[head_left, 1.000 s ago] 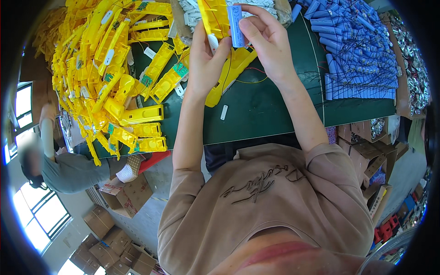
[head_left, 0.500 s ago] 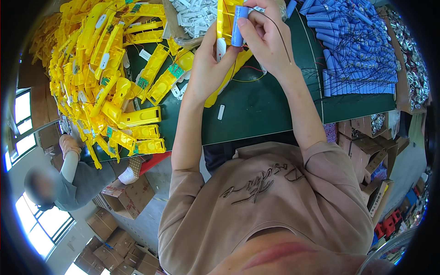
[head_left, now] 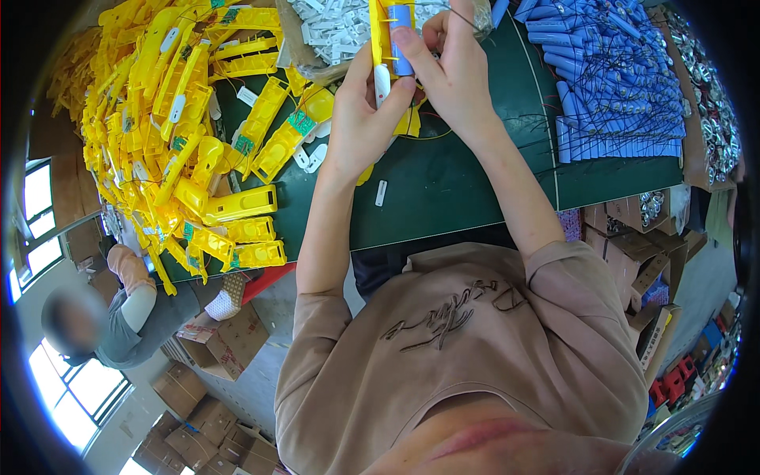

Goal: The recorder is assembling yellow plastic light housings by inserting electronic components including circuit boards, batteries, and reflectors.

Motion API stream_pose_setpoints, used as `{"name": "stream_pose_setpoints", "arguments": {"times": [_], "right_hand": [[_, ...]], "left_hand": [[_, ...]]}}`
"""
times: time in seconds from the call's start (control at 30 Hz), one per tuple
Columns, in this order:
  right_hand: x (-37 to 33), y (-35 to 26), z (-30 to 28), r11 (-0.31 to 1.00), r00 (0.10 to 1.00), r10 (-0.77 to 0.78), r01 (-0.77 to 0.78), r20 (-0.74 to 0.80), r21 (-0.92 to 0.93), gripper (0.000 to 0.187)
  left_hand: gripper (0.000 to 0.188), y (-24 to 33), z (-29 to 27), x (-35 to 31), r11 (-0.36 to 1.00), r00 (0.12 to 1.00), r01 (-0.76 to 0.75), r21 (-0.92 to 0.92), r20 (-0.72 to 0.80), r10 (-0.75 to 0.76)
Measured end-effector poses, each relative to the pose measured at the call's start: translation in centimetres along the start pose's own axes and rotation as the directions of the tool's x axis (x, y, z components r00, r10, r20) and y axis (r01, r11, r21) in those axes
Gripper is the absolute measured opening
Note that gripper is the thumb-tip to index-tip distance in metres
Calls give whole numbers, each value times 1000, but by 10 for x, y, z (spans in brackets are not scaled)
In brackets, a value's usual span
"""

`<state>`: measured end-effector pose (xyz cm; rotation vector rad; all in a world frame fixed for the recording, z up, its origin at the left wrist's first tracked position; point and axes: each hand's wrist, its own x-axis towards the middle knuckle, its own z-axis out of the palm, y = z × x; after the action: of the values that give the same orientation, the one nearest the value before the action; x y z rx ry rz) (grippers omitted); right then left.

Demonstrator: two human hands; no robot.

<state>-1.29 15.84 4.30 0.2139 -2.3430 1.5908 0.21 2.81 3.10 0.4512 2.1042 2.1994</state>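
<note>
My left hand (head_left: 360,123) is closed around a long yellow plastic housing (head_left: 377,36), held upright near the top of the view. A white oblong piece (head_left: 382,81) sits at the housing's lower end. The blue cylindrical battery cell (head_left: 401,43) lies lengthwise inside the housing, along its right side. My right hand (head_left: 459,91) has its thumb pressed on the cell, with its other fingers bent beside it. A dark wire runs by those fingers; whether they pinch it I cannot tell. Below my hands, another yellow piece (head_left: 408,123) with a thin wire is partly covered.
Yellow housings (head_left: 170,134), some with green circuit boards, are heaped on the left. White small parts (head_left: 336,36) fill a bag at the back. Blue wired cells (head_left: 609,87) are piled right, beside a box of shiny metal parts (head_left: 708,103). A co-worker (head_left: 131,317) is at the lower left.
The battery cell has gone from in front of the housing's right edge down into it. My right thumb has shifted left with it. The co-worker's arm has moved slightly.
</note>
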Motion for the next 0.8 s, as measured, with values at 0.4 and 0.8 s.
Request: {"name": "stream_pose_setpoints", "arguments": {"times": [0.4,0.8], "right_hand": [[7,16,-14,944,993,-26,64,-119,323,42],[-31,86,-56,722,948,-200,314,248,-617,21]], "left_hand": [[30,4,-5,4,974,995,102,-201,22,-100],[23,-2,-11,5,986,995,-2,-165,-99,-14]]}}
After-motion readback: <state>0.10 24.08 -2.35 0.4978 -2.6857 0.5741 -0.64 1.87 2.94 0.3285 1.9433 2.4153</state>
